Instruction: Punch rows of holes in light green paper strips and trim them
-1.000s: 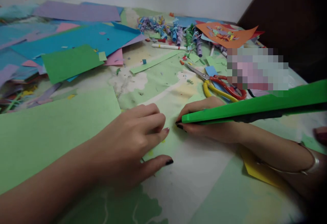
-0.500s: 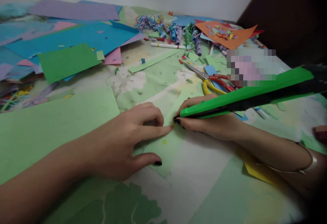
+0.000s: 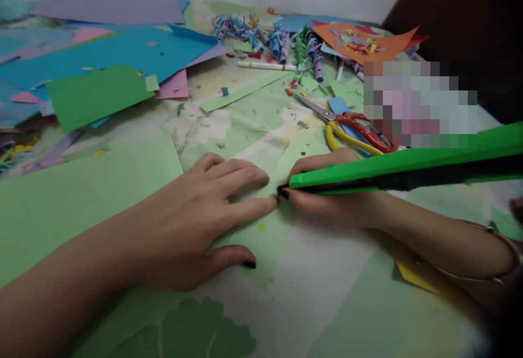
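Note:
A long green-and-black tool (image 3: pixel 347 175), its kind not clear, lies in my right hand (image 3: pixel 339 200), which is closed round its narrow front end. That end meets a pale green paper strip (image 3: pixel 257 262) on the table. Spread out, my left hand (image 3: pixel 208 211) rests on the strip, its index fingertip almost touching the tool's tip. A small yellow dot (image 3: pixel 262 227) shows on the strip below that finger. Beyond my right hand are scissors (image 3: pixel 327 114) with yellow and red handles. Under my left forearm is a large pale green sheet (image 3: pixel 81 194).
Coloured sheets, a blue one (image 3: pixel 122 55) and a green one (image 3: pixel 98 96) among them, cover the back left. Curled paper pieces (image 3: pixel 281 44), a white marker (image 3: pixel 265 66) and orange paper (image 3: pixel 388 44) with scraps lie at the back. A yellow sheet (image 3: pixel 412 276) sits under my right forearm.
My left hand's fingers have straightened and spread somewhat. The tool's rear end has tilted lower, while its tip stays at the strip. The camera view has shifted slightly.

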`<state>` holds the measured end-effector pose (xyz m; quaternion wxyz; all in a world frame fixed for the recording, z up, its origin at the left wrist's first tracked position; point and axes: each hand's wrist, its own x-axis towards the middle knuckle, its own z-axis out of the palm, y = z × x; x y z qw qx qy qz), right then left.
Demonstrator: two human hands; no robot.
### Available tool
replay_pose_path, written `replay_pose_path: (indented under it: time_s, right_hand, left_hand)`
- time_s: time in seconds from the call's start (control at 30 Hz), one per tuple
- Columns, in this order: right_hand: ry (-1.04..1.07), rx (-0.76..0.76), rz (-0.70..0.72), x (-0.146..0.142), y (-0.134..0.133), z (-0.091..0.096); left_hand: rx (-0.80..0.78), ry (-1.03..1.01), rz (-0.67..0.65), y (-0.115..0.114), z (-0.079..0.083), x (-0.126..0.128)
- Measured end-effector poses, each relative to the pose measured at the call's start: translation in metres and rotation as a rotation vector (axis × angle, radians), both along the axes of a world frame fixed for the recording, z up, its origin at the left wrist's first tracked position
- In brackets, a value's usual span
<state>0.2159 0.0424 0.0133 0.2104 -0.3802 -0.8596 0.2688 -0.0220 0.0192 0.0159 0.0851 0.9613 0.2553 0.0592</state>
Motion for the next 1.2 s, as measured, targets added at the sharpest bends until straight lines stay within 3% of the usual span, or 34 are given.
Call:
replay_pose_path:
  time_s: [0.2, 0.77, 1.0, 1.2]
  right_hand:
    - [-0.06, 0.062, -0.043, -0.0003, -0.0012, -0.0019]
    - [-0.135, 0.034, -0.128, -0.0039, -0.0057, 0.0]
    - [-0.099, 0.046, -0.071, -0.0029, -0.0044, -0.0012]
    - [-0.153, 0.014, -0.216, -0.0069, -0.0098, 0.0007]
  left_hand:
    - [-0.052, 0.026, -0.012, 0.0016, -0.002, 0.0006]
    - [-0.119, 0.001, 0.039, -0.0007, 0.0001, 0.0031]
    - [-0.106, 0.009, 0.04, -0.0015, -0.0015, 0.0017]
    - [-0.074, -0.015, 0.048, -0.0031, -0.0054, 0.0054]
